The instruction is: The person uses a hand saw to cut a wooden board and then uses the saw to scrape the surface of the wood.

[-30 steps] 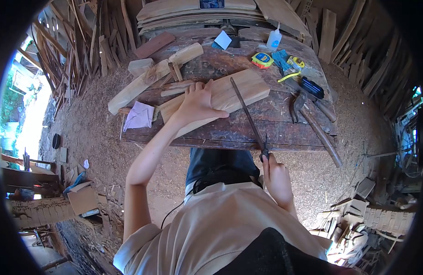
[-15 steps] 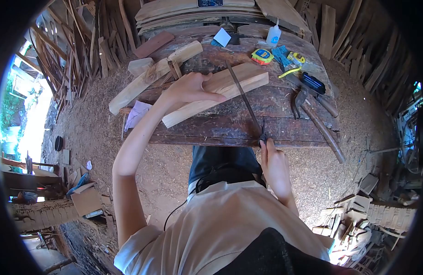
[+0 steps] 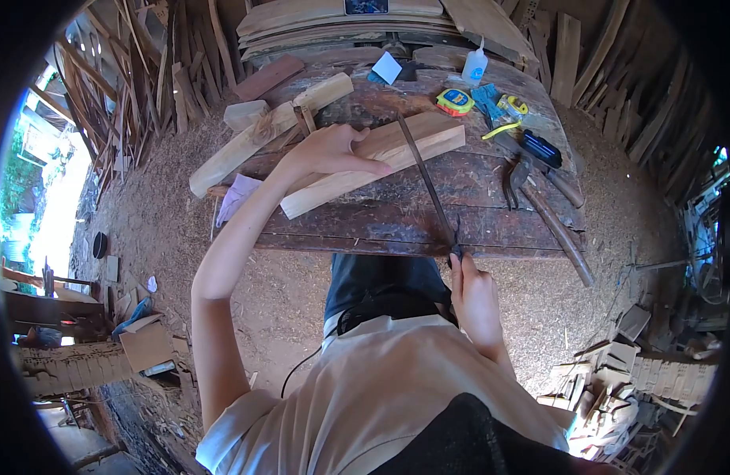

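A pale wooden block (image 3: 373,170) lies at a slant on the dark workbench (image 3: 491,214). My left hand (image 3: 333,150) is clamped over its middle, thumb along the near face and fingers on the far side. My right hand (image 3: 473,293), at the bench's front edge, is closed round the dark handle of a long, thin saw (image 3: 424,172). The saw's blade runs up and to the left across the block, to the right of my left hand. Whether its teeth are in the wood is too small to tell.
On the right lie a hammer (image 3: 551,222), a black case (image 3: 541,149) and a yellow tape measure (image 3: 455,101). A glue bottle (image 3: 474,65) stands behind. Another long timber (image 3: 262,138) and a pink cloth (image 3: 237,198) are at left.
My right hand and the saw's handle have moved slightly down, toward my body. My left hand still holds the block in nearly the same place.
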Action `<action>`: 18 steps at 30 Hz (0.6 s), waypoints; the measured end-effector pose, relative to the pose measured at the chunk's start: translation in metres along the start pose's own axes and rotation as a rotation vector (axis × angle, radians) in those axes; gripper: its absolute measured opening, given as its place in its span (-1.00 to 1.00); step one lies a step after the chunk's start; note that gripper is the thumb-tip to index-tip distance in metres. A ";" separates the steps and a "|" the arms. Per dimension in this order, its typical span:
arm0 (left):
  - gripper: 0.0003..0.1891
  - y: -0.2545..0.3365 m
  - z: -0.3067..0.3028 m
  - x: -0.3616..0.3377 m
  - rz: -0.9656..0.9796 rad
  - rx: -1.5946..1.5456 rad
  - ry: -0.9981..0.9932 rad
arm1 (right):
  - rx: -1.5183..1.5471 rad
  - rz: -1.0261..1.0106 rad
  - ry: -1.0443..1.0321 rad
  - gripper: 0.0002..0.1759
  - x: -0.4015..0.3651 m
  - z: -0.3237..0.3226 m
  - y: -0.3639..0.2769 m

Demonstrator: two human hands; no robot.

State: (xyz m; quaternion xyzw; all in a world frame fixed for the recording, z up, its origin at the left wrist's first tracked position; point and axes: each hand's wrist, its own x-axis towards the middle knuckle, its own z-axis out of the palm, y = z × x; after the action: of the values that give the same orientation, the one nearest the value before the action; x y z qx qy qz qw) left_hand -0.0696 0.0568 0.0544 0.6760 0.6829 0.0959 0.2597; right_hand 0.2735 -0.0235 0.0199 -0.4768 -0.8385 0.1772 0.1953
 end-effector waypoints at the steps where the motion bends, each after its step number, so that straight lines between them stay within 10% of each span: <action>1: 0.27 0.001 -0.001 -0.001 -0.003 0.008 -0.007 | 0.002 -0.002 0.000 -0.70 -0.001 -0.004 0.001; 18: 0.18 0.014 0.035 -0.020 0.114 0.252 0.302 | 0.019 0.056 -0.136 -0.71 -0.029 -0.017 0.019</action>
State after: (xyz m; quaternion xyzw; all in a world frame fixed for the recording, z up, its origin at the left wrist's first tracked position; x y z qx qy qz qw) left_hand -0.0415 0.0305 0.0363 0.7185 0.6815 0.1246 0.0617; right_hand 0.3094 -0.0375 0.0205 -0.4851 -0.8345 0.2225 0.1374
